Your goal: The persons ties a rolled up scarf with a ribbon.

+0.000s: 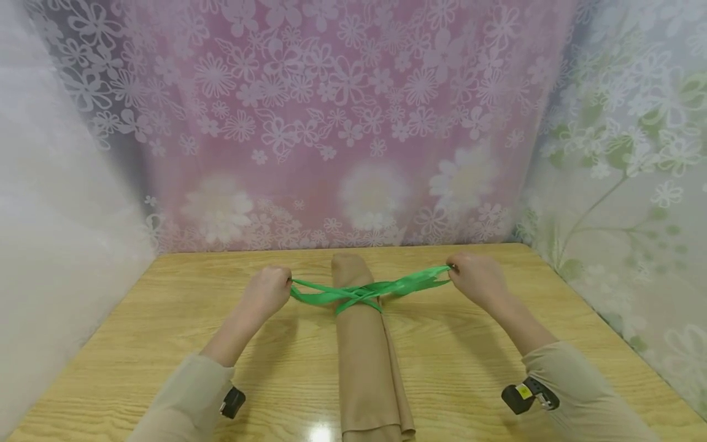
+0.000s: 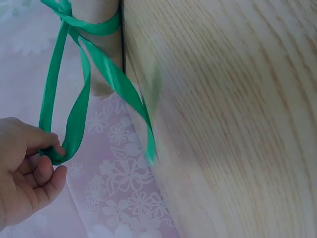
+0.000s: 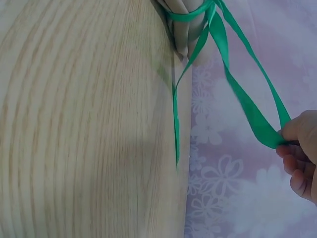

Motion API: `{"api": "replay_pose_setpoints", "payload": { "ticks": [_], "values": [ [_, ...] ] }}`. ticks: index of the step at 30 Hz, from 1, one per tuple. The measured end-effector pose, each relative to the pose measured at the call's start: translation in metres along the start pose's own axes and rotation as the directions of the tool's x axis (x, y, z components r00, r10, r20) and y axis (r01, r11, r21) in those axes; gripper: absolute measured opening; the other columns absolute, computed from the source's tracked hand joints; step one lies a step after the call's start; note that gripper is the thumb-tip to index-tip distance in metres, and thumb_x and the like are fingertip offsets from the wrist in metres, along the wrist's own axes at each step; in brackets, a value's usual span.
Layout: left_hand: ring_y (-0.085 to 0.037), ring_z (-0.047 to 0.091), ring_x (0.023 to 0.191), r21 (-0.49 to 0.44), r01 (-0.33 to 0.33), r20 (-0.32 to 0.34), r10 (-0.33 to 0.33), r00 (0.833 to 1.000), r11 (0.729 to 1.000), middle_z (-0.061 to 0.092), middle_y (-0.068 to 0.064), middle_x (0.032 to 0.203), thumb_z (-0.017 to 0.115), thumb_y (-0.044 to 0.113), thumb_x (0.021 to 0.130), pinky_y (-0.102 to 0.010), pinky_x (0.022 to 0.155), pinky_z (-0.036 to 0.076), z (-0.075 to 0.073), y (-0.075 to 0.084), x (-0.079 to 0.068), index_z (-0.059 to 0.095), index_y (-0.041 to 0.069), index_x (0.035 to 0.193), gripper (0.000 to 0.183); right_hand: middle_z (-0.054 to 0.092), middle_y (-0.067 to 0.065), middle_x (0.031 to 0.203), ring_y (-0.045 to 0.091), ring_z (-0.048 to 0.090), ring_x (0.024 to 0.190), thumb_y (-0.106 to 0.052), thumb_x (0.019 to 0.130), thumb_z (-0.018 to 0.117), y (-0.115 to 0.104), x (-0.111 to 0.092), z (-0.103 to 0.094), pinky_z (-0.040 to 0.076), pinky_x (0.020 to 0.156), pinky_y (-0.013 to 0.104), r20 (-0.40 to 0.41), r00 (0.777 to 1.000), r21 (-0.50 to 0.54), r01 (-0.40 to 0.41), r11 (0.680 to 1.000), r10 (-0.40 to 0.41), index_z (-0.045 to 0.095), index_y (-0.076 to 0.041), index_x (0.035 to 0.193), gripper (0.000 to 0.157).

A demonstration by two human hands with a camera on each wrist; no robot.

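Note:
A rolled tan cloth [image 1: 361,362] lies lengthwise on the wooden table. Around its upper part runs a green ribbon [image 1: 409,283], which crosses itself on top of the roll. My left hand [image 1: 269,288] pinches a ribbon loop out to the left, between thumb and fingers in the left wrist view. Out to the right, my right hand [image 1: 476,281] pinches a second loop. Both loops look stretched from the crossing. Loose ribbon ends hang beside the roll in the wrist views, one ribbon tail [image 2: 141,116] on the left and another ribbon tail [image 3: 176,114] on the right.
The wooden table [image 1: 182,294] meets a pink flowered curtain [image 1: 353,123] at its back edge. A pale flowered curtain [image 1: 635,215] stands along the right side, and a white sheet [image 1: 66,215] along the left. Both sleeves carry small black wrist devices.

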State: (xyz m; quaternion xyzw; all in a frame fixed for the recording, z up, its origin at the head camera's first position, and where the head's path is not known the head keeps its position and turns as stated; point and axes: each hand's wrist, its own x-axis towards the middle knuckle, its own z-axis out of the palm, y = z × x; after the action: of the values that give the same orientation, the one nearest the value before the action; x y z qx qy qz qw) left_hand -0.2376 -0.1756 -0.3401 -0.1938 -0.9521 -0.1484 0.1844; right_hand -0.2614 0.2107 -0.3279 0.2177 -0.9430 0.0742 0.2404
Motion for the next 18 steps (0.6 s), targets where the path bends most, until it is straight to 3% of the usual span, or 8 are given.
{"api": "replay_pose_setpoints", "payload": {
  "ticks": [5,11,18],
  "values": [
    [-0.014,0.052,0.052,0.04,0.027,-0.027,-0.026,0.999,0.999,0.06,-0.015,0.068,0.051,-0.013,0.082,-0.018,0.045,0.044,0.001,-0.001,0.0,0.064,-0.012,0.081,0.013,0.066,0.01,0.076,0.009,0.034,0.043,0.0,0.08,0.059,0.005,-0.003,-0.002,0.026,0.037,0.021,-0.021,1.0,-0.025,0.002,1.0,-0.002,0.069,-0.001,0.089,0.014],
    [-0.011,0.04,0.042,0.066,0.027,-0.097,-0.021,0.995,0.997,0.047,-0.007,0.053,0.05,-0.02,0.075,-0.018,0.037,0.034,0.002,-0.008,-0.001,0.059,-0.009,0.068,0.016,0.054,0.002,0.06,0.008,0.027,0.041,0.005,0.078,0.058,0.013,-0.007,0.002,0.021,0.037,0.021,-0.093,0.995,-0.08,0.037,0.996,-0.044,0.067,0.0,0.082,0.012],
    [-0.013,0.046,0.044,0.064,0.059,-0.103,-0.052,0.993,0.996,0.055,-0.011,0.057,0.052,-0.019,0.074,-0.019,0.039,0.04,-0.001,-0.019,-0.005,0.061,-0.009,0.069,0.014,0.045,-0.002,0.052,0.009,0.028,0.041,0.005,0.076,0.057,0.019,-0.009,0.001,0.024,0.036,0.022,-0.089,0.995,-0.118,0.04,0.992,-0.051,0.064,-0.001,0.074,0.009]
  ]
}}
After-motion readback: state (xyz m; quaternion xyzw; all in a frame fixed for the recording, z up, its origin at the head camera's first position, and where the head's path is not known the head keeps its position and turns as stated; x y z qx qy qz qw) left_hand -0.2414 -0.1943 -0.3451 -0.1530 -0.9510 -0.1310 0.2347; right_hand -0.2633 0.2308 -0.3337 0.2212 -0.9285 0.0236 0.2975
